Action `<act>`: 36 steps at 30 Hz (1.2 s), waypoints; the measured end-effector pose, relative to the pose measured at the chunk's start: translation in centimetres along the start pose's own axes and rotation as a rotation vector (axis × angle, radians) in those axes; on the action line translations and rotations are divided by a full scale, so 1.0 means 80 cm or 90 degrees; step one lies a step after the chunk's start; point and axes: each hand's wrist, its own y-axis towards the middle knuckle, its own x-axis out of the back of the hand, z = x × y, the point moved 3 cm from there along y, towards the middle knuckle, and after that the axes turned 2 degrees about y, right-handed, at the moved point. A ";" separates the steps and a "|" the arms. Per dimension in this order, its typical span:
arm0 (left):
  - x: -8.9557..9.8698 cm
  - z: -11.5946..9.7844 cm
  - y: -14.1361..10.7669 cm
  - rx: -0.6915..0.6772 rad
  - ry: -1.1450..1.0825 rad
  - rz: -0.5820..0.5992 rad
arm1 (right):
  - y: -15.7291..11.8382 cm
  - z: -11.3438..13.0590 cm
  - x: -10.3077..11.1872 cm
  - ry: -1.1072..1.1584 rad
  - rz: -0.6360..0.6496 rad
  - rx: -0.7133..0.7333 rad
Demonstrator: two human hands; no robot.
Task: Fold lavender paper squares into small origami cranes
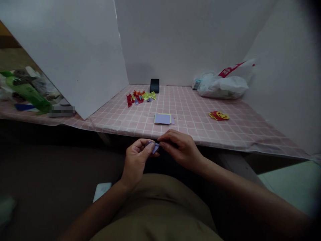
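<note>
A small folded piece of purple paper [155, 148] is pinched between the thumb and fingers of my left hand [138, 154], just in front of the table edge. My right hand [182, 147] is beside it, thumb and forefinger pressed together at the paper's right corner. Whether those fingertips grip the corner is too small to make out. Beyond my hands, a stack of square paper sheets [162, 118] lies on the table, purple on top with yellow showing at the rim. Farther back sits a pile of folded paper pieces [140, 97] in red, orange, yellow and purple.
A pink checked cloth [190, 110] covers the table. Red and yellow cut-out shapes [219, 115] lie at right, a white plastic bag [223, 87] behind them. A black phone-like object [154, 85] stands near the back. White panels [180, 40] enclose the table; a green bag [27, 90] lies left.
</note>
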 end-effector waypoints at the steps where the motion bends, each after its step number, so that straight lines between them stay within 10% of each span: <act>1: 0.000 0.000 0.000 -0.004 0.007 0.000 | 0.001 -0.001 0.000 0.024 0.007 -0.025; 11: 0.002 -0.001 -0.001 -0.042 0.039 -0.015 | -0.001 -0.010 -0.005 0.203 0.065 -0.213; 36: -0.002 -0.005 -0.002 -0.036 0.092 -0.004 | -0.003 0.001 -0.005 -0.028 0.045 -0.057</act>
